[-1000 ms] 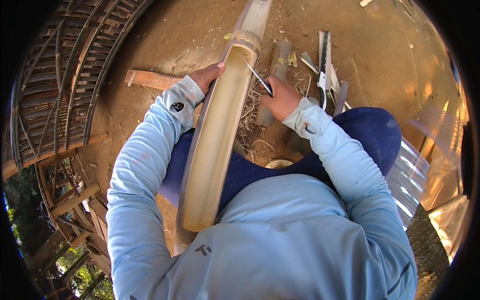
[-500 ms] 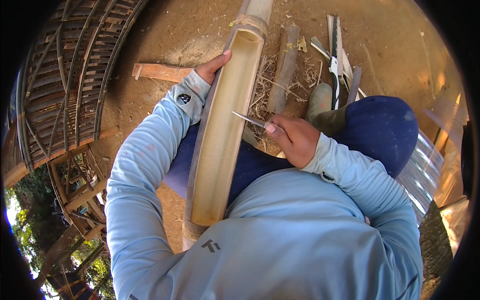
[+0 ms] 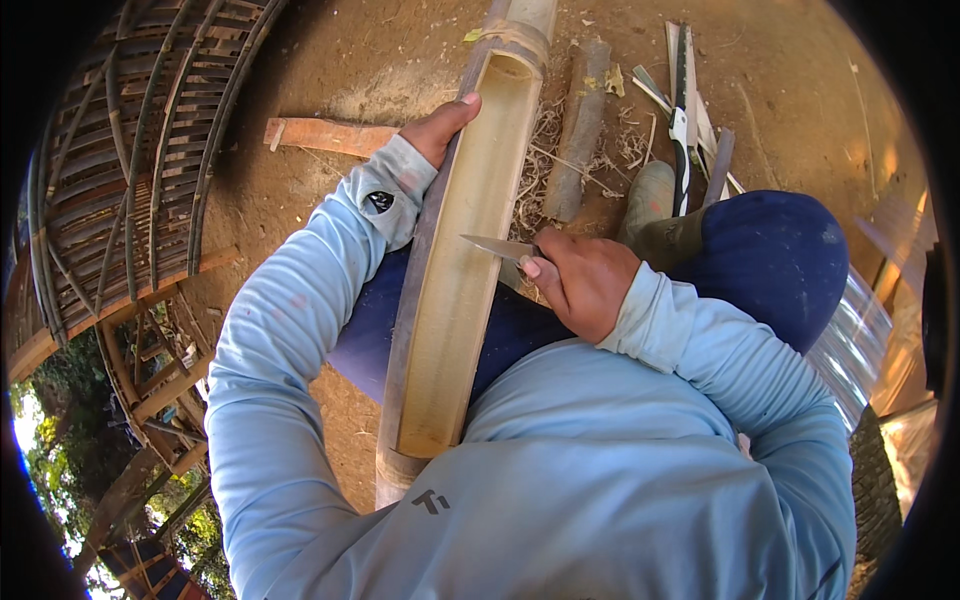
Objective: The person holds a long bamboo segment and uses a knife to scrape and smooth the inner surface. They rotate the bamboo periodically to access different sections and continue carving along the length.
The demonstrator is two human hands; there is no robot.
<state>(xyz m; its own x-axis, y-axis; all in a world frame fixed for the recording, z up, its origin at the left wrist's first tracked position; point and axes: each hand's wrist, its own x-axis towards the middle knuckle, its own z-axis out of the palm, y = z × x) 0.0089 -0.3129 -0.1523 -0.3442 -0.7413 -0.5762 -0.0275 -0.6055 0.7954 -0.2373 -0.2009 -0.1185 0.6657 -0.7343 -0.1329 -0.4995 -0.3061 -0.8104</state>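
Note:
A long bamboo pole (image 3: 465, 210) with a trough cut open along one section lies slanted across my lap, its near end against my body. My left hand (image 3: 442, 128) grips its left side toward the far end, thumb on the edge and the fingers hidden underneath. In my right hand (image 3: 590, 278) is a knife (image 3: 500, 246), its handle wrapped by my fingers. The blade points left, over the right edge of the trough; whether it touches the bamboo I cannot tell.
Beyond my right leg lie a saw (image 3: 682, 130) and thin strips of wood. A short log (image 3: 580, 130) rests among shavings (image 3: 535, 170) on the dirt floor. To the left are a flat wooden piece (image 3: 330, 137) and a slatted bamboo structure (image 3: 150, 140). A boot (image 3: 650, 195) stands ahead.
The bamboo and my left hand have shifted slightly right in the picture. The knife has turned so more of its blade face shows, and its tip sits slightly lower.

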